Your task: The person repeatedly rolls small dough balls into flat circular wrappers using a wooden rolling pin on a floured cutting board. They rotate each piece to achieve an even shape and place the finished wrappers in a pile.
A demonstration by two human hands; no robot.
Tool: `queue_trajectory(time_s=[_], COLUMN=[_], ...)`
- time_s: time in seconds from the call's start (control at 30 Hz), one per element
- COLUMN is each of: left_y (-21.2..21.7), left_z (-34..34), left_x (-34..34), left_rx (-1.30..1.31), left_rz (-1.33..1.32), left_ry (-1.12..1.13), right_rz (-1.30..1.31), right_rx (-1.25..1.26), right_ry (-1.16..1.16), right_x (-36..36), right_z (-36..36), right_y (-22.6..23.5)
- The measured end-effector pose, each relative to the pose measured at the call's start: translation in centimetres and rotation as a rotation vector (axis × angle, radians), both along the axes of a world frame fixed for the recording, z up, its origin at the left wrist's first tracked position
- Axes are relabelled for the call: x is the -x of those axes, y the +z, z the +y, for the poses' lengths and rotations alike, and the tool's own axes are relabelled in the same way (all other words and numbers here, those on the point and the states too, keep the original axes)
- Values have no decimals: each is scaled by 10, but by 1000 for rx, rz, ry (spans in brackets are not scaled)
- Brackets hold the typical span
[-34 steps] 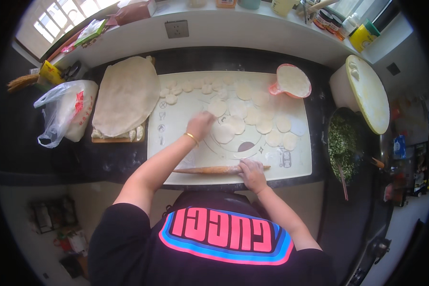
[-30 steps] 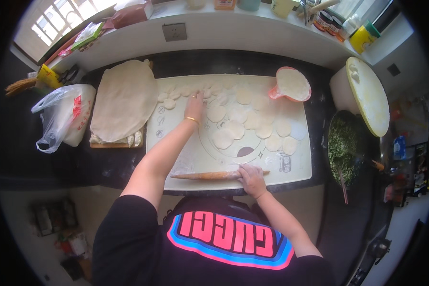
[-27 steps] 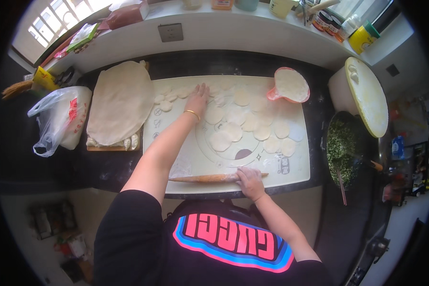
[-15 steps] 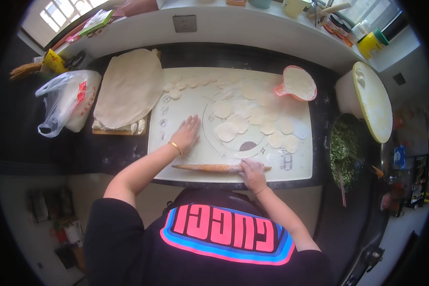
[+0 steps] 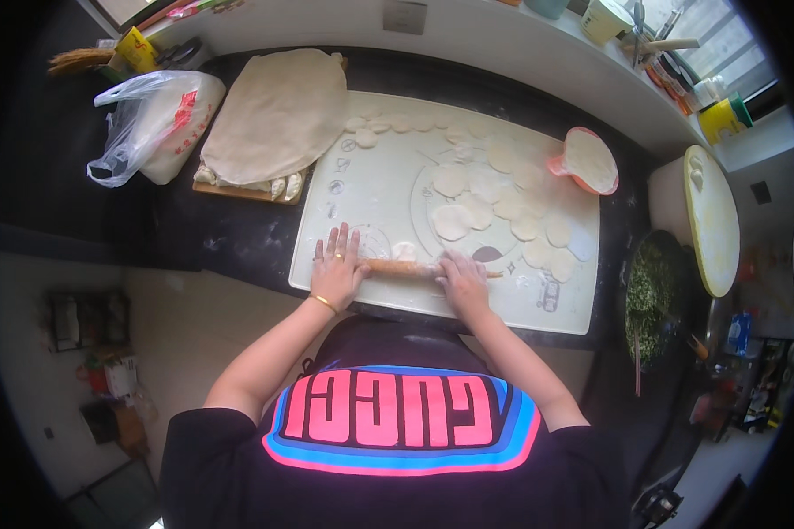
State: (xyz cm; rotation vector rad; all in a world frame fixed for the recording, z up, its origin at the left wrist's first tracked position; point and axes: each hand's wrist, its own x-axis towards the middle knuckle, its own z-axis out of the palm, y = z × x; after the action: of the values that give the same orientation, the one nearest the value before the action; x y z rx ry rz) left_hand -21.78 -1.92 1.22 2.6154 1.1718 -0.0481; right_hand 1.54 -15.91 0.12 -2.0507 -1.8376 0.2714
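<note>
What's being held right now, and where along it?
A wooden rolling pin: the right hand holds it near its right end, the tip showing beyond; the left hand lies open over its left end.

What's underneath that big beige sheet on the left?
Under the beige sheet, a few white dumplings peek out along the near edge, on a wooden board. Whatever lies beneath the sheet's middle is covered.

You wear a black shirt point(image 5: 362, 498), short black sleeves point(image 5: 205, 436) ending in plain edges. Across your front, a large print point(image 5: 272, 432): blocky pink lettering point(image 5: 381, 410) on black, a bright blue band around it, pink outer line, rounded corners. Gold-coloured bangle point(image 5: 324, 303) at your left wrist; gold-coloured ring point(image 5: 338, 256) on your left hand point(image 5: 333, 279)
</note>
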Motion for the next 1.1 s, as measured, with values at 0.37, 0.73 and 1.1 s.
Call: queue_trajectory(time_s=[0.37, 0.73, 1.1], left_y=[-13, -3, 5], left_z=[28, 65, 53], left_x=[-21, -56, -104], left_rx=[-61, -23, 474], left_rz=[-40, 119, -81], left_ry=[9, -37, -223], right_rz=[-154, -174, -189], right_rx=[262, 92, -62], right_ry=[-109, -208, -70], right_x=[4, -3, 4], right_z=[15, 41, -7], right_y=[19, 11, -3])
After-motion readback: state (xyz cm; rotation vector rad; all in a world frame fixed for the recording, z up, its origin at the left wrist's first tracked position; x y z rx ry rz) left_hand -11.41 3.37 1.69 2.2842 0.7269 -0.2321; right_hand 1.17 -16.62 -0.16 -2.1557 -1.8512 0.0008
